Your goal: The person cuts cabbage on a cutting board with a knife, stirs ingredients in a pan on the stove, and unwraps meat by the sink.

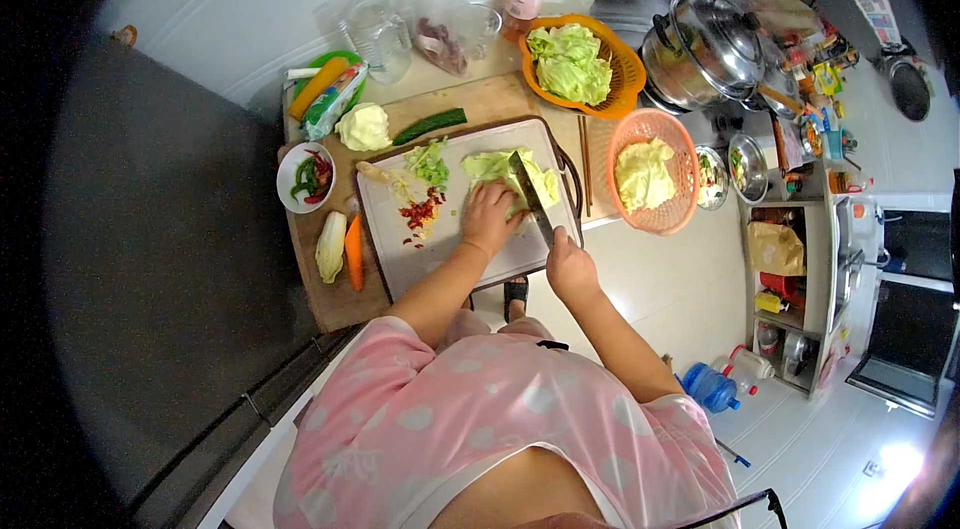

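Note:
My right hand (572,267) is closed round the handle of a knife (533,197), whose blade lies across the cabbage leaves (486,167) on the white cutting board (400,264). Just left of the blade, my left hand (490,217) rests on the leaves with its fingers bent and close together, pressing them down. Chopped red chili (421,214), chopped green pieces (430,167) and a pale root piece (375,173) lie on the board's left part.
Left of the board are a bowl of peppers (305,178), a small cabbage (330,247) and a carrot (354,253). Behind it lies a cucumber (430,126). To the right stand an orange basket (628,69), a pink basket (688,174) and a steel pot (690,54).

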A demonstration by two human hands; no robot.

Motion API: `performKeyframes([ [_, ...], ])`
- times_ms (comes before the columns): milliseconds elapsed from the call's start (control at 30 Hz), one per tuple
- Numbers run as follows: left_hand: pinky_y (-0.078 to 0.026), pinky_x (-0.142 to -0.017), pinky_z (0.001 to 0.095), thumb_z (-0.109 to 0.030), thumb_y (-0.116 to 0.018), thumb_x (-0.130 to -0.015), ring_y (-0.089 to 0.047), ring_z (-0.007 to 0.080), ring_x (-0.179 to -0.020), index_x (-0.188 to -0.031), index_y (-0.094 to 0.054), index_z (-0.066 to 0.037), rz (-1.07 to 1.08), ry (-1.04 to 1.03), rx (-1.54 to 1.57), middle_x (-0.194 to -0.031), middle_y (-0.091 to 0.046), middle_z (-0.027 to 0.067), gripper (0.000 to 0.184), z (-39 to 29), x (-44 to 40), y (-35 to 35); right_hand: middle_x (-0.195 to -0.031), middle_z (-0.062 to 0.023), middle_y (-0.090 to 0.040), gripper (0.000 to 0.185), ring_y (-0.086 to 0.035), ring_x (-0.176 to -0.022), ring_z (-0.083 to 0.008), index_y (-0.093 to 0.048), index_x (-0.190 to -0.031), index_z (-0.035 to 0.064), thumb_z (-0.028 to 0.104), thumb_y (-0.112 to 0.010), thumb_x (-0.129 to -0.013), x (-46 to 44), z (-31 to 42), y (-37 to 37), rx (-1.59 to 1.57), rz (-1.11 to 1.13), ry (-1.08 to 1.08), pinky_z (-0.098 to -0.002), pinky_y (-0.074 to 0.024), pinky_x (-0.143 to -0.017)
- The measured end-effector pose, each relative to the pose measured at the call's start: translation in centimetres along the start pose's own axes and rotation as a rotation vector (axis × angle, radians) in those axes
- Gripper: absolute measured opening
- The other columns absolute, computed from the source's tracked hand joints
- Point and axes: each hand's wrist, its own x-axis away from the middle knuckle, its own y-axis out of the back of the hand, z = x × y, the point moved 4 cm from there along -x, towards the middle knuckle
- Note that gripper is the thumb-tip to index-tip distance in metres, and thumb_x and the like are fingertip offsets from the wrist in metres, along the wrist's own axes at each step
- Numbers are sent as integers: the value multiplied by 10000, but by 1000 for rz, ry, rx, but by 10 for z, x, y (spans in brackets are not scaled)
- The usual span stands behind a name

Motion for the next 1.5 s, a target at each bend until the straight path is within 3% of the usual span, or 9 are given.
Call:
performKeyframes([
  [100,-329,-1075,456,-276,-724,-749,-503,321,-1155,-1052,-636,-63,56,13,-25,-1203,-561,128,380,-2,-1,1,-881,-241,-630,289,-647,-759,-430,-405,-1108,3,94,-503,-852,-5,5,3,28,87,-40,-486,-535,-650],
  [267,-327,-1078,452,-248,-724,-741,-500,322,-1159,-1044,-647,-58,44,26,22,-1223,-558,137,366,-2,-1,4,-879,-253,-637,285,-650,-791,-433,-403,-1121,-1,72,-468,-853,-16,9,7,40,163,-88,-492,-534,-705],
  [367,-333,-1071,451,-241,-737,-723,-508,323,-1137,-1007,-652,-55,1,5,24,-1160,-574,135,350,-3,-1,4,-887,-264,-641,299,-651,-794,-426,-401,-1144,-9,61,-446,-857,-21,9,8,50,183,-74,-486,-535,-713],
  [467,-363,-1046,458,-193,-750,-686,-526,320,-1051,-918,-645,-83,-54,-7,45,-992,-556,106,277,-7,-2,11,-886,-272,-643,293,-652,-795,-422,-404,-1143,-14,54,-433,-860,-26,7,4,63,181,-56,-481,-536,-705],
  [1100,-363,-1044,454,-199,-751,-674,-527,336,-1054,-892,-632,-71,-15,-9,66,-1029,-555,122,280,-5,3,5,-855,-300,-637,264,-646,-813,-448,-407,-1078,-17,3,-455,-820,-49,1,-8,-31,251,-90,-521,-514,-715],
  [1267,-361,-1045,451,-225,-746,-711,-515,332,-1076,-920,-643,-82,68,24,40,-1057,-554,116,273,-6,-2,9,-795,-306,-622,267,-622,-757,-469,-408,-1105,-29,56,-460,-858,-43,-12,-23,-69,137,-22,-541,-492,-684],
  [1500,-358,-1041,445,-264,-764,-714,-514,316,-1111,-978,-657,-93,-77,-33,109,-1122,-567,102,332,-5,9,5,-770,-289,-621,297,-616,-742,-467,-420,-1124,-9,128,-524,-882,-41,-29,-10,-149,100,10,-547,-485,-666],
])
